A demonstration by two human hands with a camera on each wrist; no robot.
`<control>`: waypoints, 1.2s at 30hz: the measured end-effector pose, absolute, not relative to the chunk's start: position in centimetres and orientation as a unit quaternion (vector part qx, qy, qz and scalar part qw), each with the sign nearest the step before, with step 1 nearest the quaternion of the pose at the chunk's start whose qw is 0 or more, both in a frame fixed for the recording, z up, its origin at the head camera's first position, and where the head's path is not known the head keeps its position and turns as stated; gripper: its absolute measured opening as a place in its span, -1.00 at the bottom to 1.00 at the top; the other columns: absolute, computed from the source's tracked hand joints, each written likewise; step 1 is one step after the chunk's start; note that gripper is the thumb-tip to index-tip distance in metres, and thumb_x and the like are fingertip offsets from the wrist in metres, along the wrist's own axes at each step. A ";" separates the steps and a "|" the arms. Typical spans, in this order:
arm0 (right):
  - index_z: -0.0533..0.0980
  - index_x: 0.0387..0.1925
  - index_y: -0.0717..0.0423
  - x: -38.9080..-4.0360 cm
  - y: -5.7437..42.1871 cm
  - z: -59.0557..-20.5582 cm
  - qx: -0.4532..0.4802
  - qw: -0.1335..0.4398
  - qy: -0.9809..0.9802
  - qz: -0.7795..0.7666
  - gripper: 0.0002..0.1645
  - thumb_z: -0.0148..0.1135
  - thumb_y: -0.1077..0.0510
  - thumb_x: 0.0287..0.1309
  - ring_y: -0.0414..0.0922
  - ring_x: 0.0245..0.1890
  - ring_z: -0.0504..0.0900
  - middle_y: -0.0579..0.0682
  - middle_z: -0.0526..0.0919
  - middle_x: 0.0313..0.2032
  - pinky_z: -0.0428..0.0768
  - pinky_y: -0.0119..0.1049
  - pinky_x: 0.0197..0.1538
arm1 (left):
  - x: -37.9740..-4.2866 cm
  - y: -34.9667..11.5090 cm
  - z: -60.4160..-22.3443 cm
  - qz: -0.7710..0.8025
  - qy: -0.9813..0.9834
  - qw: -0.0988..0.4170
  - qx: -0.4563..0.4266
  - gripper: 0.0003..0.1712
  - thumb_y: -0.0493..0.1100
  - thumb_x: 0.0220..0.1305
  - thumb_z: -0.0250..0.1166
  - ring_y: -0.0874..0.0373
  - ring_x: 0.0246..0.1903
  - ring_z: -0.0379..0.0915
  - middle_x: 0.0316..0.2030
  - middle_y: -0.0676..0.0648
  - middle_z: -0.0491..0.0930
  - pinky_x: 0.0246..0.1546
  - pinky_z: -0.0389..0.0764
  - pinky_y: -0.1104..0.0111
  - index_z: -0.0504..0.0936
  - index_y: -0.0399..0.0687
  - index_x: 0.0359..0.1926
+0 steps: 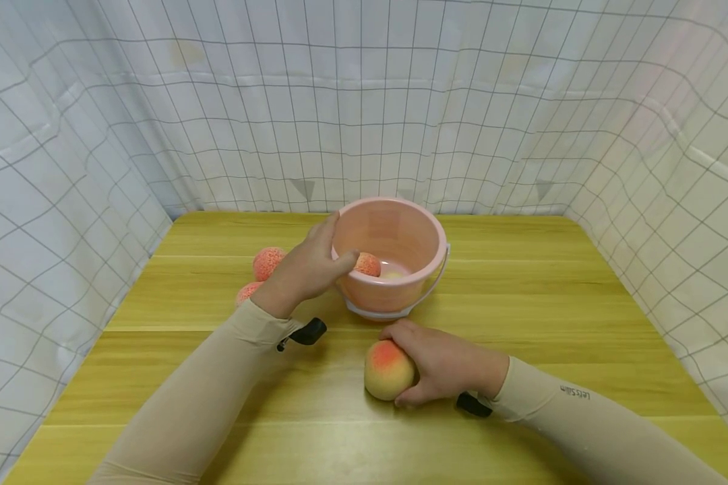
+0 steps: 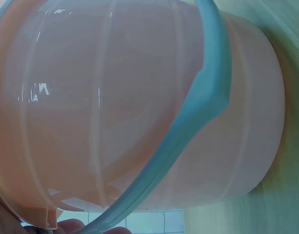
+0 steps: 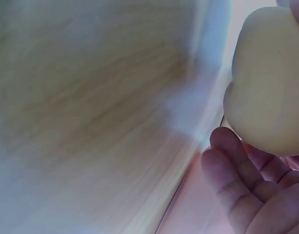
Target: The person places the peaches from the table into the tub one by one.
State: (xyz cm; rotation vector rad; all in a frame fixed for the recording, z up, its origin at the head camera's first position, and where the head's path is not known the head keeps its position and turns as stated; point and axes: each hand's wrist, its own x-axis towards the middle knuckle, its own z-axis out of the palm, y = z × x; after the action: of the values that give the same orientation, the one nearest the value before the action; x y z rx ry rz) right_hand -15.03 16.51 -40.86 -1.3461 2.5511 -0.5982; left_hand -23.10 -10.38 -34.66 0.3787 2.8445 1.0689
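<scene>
A pink bucket stands upright near the back middle of the table. My left hand grips its left rim, thumb over the edge; in the left wrist view, fingertips show by the base of the pale handle. Inside the bucket lies a red-orange speckled ball-like fruit, with something pale yellow beside it, mostly hidden by the rim. In front of the bucket my right hand holds a yellow peach with a red blush, fingers and thumb around its right side. The right wrist view shows the peach's pale underside against the fingers.
Two more red-orange speckled round fruits lie left of the bucket, partly behind my left hand and wrist. The wooden table is bordered at the back and sides by white grid-patterned curtains.
</scene>
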 end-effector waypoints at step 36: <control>0.26 0.40 0.10 -14.7 16.9 -38.7 -0.490 0.070 0.822 -0.280 0.06 0.62 -0.11 -0.02 -0.26 0.12 0.55 -0.15 0.50 0.21 0.61 -0.23 0.24 | -23.0 -10.3 -34.5 0.349 0.929 0.041 0.120 0.11 0.37 0.38 0.08 -0.13 0.39 0.39 0.64 -0.17 0.06 0.30 0.51 -0.19 -0.19 0.11 0.73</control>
State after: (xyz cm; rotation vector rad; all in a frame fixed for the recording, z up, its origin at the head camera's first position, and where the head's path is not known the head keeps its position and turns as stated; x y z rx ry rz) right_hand -14.73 16.91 -38.73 -1.4752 2.4749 -0.8423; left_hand -22.98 -10.32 -34.50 0.3662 2.8444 1.0674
